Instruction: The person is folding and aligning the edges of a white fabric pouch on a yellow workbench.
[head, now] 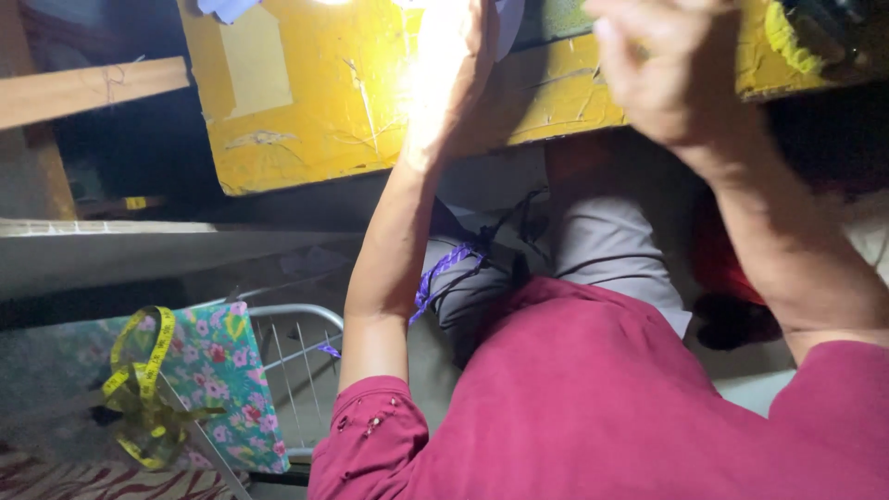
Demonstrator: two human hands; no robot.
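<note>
left hand (454, 69) flat on yellow table (306, 111), top centre, overexposed | right hand (662, 79) blurred, upper right, grip unclear, hands apart | pale fabric (509, 23) between them: likely light, limp; pinch edge

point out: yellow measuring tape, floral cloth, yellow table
yellow measuring tape (139, 380), head view, on the bunched loops of the tape.
floral cloth (222, 380), head view, on its flat patterned middle.
yellow table (306, 93), head view, on a bare scratched part of the top.

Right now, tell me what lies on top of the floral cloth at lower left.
A yellow measuring tape lies looped on the floral cloth, which is draped over a white wire rack. What the cloth covers beneath it cannot be seen.
</note>
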